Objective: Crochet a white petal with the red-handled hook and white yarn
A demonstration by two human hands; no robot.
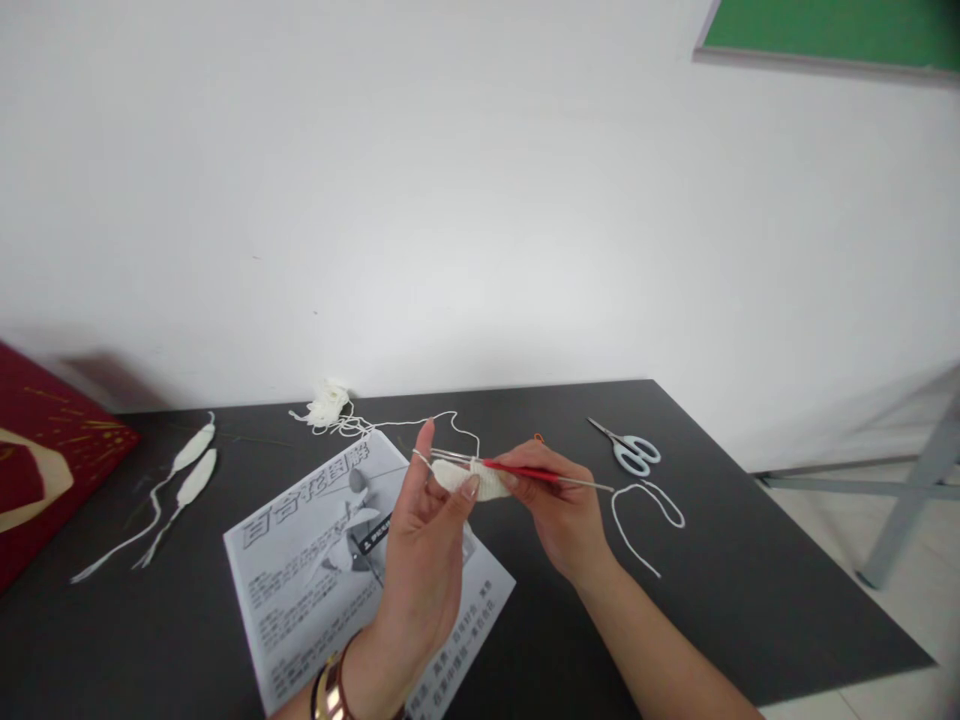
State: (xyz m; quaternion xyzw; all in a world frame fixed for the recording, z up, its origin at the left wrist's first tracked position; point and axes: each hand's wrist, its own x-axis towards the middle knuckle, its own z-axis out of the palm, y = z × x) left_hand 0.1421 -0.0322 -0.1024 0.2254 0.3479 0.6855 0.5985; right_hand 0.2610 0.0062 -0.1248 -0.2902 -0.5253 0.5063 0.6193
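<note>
Hiding bits of the white yarn piece [448, 475] under both hands' pinching fingers [469, 488], above the tabletop [540, 640]. Pointing one finger of the left hand [426, 540] up; curling the right hand [564, 510] around a red tool [519, 469].

Both forearms [634, 620] are bare as far up as I can see, right down to the left hand [427, 545] and the right hand [564, 505], each slim and tapering at the wrist. The left wrist [371, 665] carries jewellery: a broad, gold-coloured bangle [335, 692], smooth and glossy enough to catch the light, with a narrow dark band [346, 660] running snugly alongside it.
</note>
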